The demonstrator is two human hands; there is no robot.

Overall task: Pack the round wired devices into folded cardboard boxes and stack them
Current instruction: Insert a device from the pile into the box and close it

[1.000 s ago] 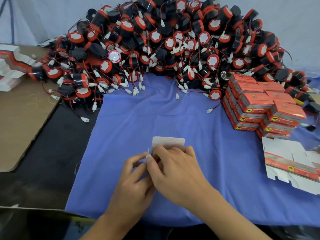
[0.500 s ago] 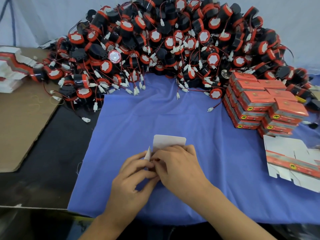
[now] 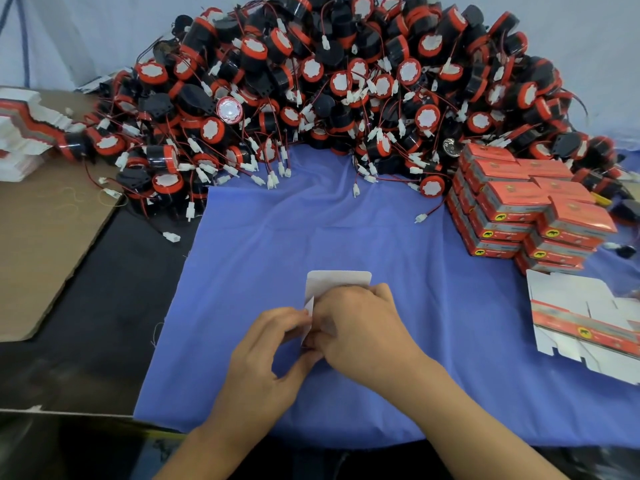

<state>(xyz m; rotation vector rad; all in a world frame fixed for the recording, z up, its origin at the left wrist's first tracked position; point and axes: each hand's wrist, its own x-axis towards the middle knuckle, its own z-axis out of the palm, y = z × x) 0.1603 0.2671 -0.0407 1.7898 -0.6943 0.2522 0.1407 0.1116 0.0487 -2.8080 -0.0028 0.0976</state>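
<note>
Both hands work on one small cardboard box [image 3: 337, 281] on the blue cloth [image 3: 311, 230]; its white flap sticks out beyond my fingers. My right hand [image 3: 360, 327] covers and grips most of the box. My left hand [image 3: 273, 344] pinches a white side flap at the box's left edge. A large heap of round black and red wired devices [image 3: 329, 91] with white plugs fills the far side. Packed red boxes [image 3: 519, 206] are stacked at the right.
Flat unfolded box blanks [image 3: 581, 317] lie at the right edge. Another stack of blanks [image 3: 24, 133] sits far left on a brown cardboard sheet [image 3: 45, 237]. Black table surface [image 3: 90, 334] shows left of the cloth.
The side flap of the box has lifted upright between my hands, and my left fingers have moved up onto it. My right hand stayed on the box.
</note>
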